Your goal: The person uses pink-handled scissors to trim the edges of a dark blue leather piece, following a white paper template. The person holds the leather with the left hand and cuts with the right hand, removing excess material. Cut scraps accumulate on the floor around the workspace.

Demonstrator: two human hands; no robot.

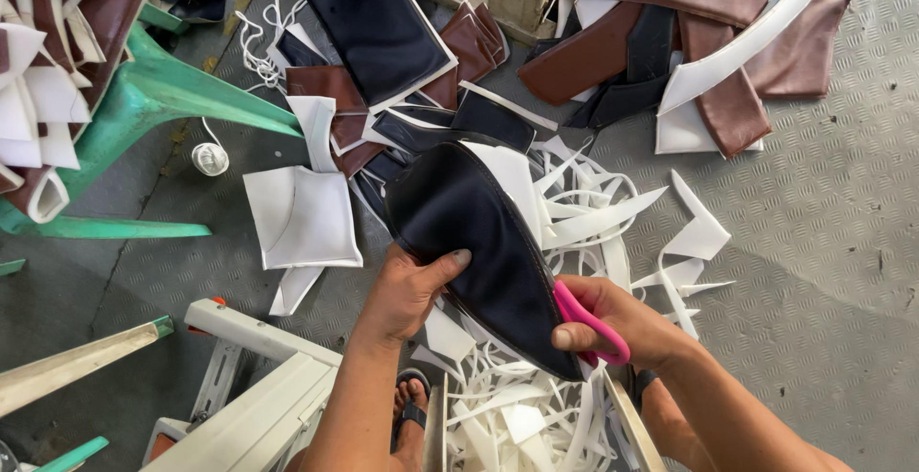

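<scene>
Black leather-like panel [474, 233], teardrop-shaped with a white foam backing showing along its upper right edge, is held up above the floor in the middle of the head view, its rounded end pointing up and left and its narrow tip down toward the person's lap. The left hand [407, 290] grips its lower left edge, thumb laid flat across the dark face and the other fingers curled out of sight behind it. The right hand [627, 324] is closed through the pink handles of a pair of scissors [589, 324], thumb folded over the front loop; the blades are hidden at the panel's right edge, so how far apart they stand cannot be told. Just below and to the right of the panel lies a tangle of white foam trimmings [593, 209], with more strips heaped between the person's feet. To the left a white foam piece [302, 218] lies flat on the grey metal floor [823, 242]. Farther up, brown and dark cut pieces [661, 46] are scattered about, and a green plastic chair [158, 99] loaded with more pieces stands at the left.
</scene>
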